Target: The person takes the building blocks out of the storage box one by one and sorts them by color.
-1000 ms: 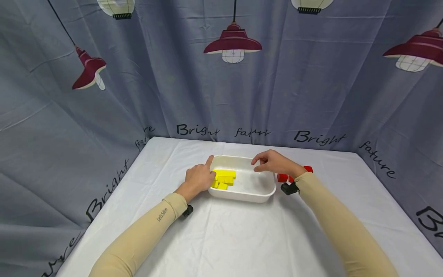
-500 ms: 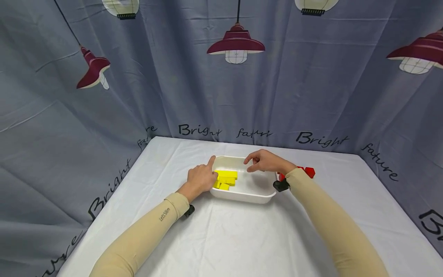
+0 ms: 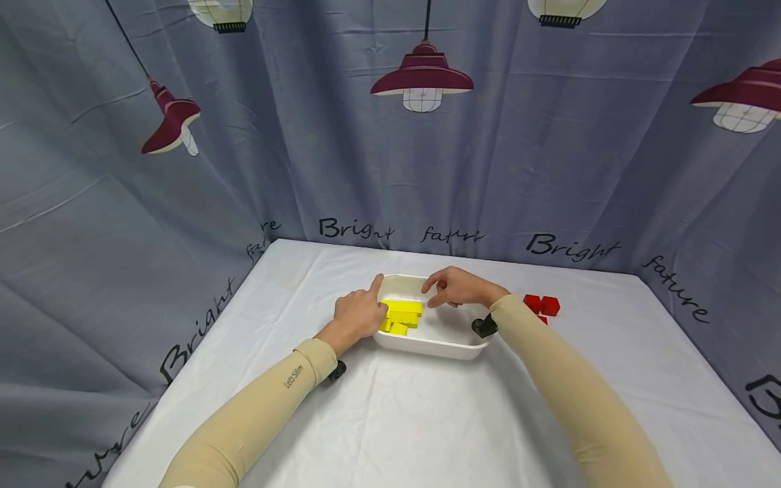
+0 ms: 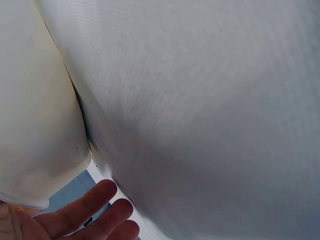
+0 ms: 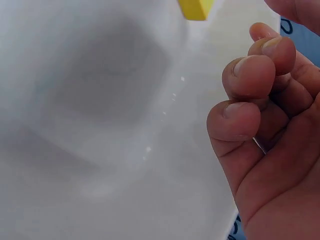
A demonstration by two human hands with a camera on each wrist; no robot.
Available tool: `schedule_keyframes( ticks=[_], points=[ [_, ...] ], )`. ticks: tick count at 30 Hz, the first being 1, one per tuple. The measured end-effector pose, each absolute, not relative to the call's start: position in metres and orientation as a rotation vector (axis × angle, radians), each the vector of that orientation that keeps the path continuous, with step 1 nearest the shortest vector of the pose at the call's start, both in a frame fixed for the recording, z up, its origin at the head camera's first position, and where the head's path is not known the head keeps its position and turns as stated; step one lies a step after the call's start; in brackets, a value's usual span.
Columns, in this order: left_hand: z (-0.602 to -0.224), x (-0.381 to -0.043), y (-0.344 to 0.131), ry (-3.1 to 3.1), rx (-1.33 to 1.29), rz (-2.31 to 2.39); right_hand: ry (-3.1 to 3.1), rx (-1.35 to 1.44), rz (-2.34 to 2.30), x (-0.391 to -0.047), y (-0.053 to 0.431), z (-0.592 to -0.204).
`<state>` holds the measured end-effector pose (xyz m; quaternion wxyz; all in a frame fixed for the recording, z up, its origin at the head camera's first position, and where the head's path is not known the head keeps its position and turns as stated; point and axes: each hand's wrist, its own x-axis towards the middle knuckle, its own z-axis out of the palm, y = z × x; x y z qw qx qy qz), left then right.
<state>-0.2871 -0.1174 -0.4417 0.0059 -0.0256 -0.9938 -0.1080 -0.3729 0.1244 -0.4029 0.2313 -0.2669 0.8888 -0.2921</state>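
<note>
A white tray (image 3: 434, 348) stands on the table, several yellow blocks (image 3: 405, 308) gathered in its left part. My left hand (image 3: 356, 313) holds the tray's left rim, thumb over the edge and index finger stretched along it. In the left wrist view, other fingers (image 4: 102, 212) hang loosely bent outside the tray wall. Over the tray's right half is my right hand (image 3: 460, 286), thumb and index apart. The right wrist view shows its other fingers (image 5: 248, 76) loosely curled with nothing in them. One yellow block (image 5: 196, 8) is partly visible there.
Several red blocks (image 3: 550, 306) lie on the white-covered table (image 3: 421, 420) to the right of the tray, partly behind the right forearm. A grey curtain (image 3: 342, 156) printed with lamps hangs behind and at both sides.
My right hand has moved left over the tray toward the yellow blocks, uncovering more of the red ones. The left hand stays at the rim. The head view has shifted slightly.
</note>
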Motion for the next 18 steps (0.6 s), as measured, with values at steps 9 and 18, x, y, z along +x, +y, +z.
schedule_keyframes(
  ticks=[9,18],
  points=[
    [-0.441,-0.287,-0.116,-3.113,-0.084,-0.337,2.497,-0.697,-0.809,-0.376,0.116,-0.421],
    [-0.44,-0.285,-0.116,-3.108,-0.079,-0.332,2.519,-0.715,-0.8,-0.376,0.11,-0.434]
  ],
)
